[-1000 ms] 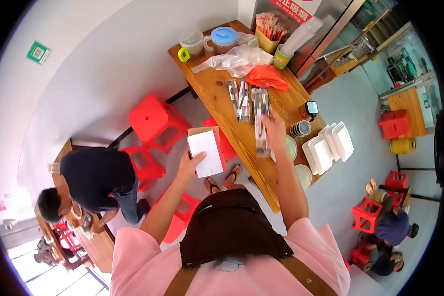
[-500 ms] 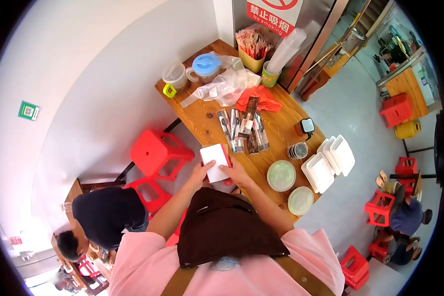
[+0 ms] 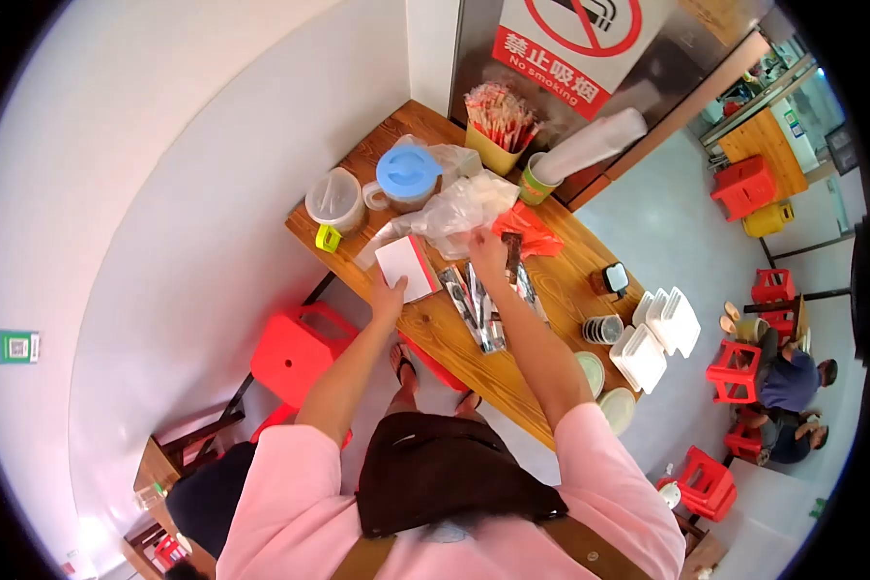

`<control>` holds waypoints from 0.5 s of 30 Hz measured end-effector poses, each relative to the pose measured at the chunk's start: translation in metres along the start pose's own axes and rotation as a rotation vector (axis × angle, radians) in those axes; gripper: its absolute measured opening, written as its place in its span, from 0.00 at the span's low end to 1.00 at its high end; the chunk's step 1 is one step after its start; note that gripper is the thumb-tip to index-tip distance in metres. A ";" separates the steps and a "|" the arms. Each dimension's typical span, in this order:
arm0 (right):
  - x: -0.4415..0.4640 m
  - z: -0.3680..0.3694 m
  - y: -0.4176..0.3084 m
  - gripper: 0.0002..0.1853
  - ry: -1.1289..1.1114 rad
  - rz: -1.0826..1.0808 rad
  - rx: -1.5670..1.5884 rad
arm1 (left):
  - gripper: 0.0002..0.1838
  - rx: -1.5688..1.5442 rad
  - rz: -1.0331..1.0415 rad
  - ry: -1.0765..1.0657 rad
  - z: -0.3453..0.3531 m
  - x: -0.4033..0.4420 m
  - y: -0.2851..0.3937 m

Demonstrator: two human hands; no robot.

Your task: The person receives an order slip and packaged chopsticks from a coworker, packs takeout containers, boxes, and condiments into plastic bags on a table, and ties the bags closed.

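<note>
A white notepad with a red edge point(image 3: 402, 265) is in my left hand point(image 3: 389, 298), thumb on its near side, over the table's left edge. My right hand point(image 3: 488, 255) reaches across the table with its fingers curled together. It is at the near edge of a crumpled clear plastic bag point(image 3: 451, 215); what lies between the fingertips is hidden. Beneath and beside my right forearm lie several long printed packets point(image 3: 470, 302), partly covered by the arm. A red plastic bag point(image 3: 536, 236) lies just right of my right hand.
On the wooden table point(image 3: 382, 153) stand a blue-lidded pitcher point(image 3: 407, 174), a clear tub point(image 3: 334, 199), a holder of wrapped chopsticks point(image 3: 501, 121), stacked cups point(image 3: 590, 145), a dark jar point(image 3: 610, 280), round lids point(image 3: 617, 411) and white containers point(image 3: 640, 359). A red stool point(image 3: 302, 353) is at left.
My right hand has let go of the notepad and reached forward to the plastic bag. The notepad, in my left hand, has moved forward. My view has shifted closer to the table's far end.
</note>
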State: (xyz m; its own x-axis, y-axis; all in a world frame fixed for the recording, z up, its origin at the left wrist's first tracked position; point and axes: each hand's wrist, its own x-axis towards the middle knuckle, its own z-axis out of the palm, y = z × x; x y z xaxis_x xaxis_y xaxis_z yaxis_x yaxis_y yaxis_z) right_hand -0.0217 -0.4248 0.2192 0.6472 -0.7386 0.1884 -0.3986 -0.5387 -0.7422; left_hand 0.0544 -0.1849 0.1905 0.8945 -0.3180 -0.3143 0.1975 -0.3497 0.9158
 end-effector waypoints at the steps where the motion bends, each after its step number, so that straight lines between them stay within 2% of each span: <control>1: 0.020 0.016 -0.006 0.18 0.051 -0.029 -0.110 | 0.29 0.044 0.077 0.009 -0.005 -0.001 -0.006; 3: 0.056 0.018 -0.052 0.22 0.044 -0.090 -0.330 | 0.27 0.134 0.233 0.029 -0.019 -0.004 -0.022; 6: 0.096 0.037 -0.052 0.15 0.049 -0.446 -0.649 | 0.26 0.174 0.314 -0.056 -0.051 -0.036 -0.009; 9: 0.116 0.016 -0.049 0.09 -0.155 -0.574 -0.536 | 0.21 0.098 0.119 -0.171 -0.073 -0.045 -0.020; 12: 0.087 -0.076 -0.096 0.07 -0.222 -0.413 -0.388 | 0.16 0.039 0.214 -0.233 -0.080 -0.056 0.058; 15: 0.032 -0.169 -0.136 0.11 -0.212 -0.104 -0.195 | 0.13 -0.017 0.383 -0.291 -0.064 -0.056 0.123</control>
State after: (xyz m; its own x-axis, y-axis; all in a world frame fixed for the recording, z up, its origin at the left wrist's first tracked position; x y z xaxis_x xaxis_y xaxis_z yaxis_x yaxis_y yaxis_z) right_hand -0.0565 -0.4436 0.4349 0.8037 -0.5859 0.1034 -0.4275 -0.6896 -0.5845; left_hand 0.0543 -0.1541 0.3365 0.7551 -0.6556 -0.0086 -0.1150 -0.1453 0.9827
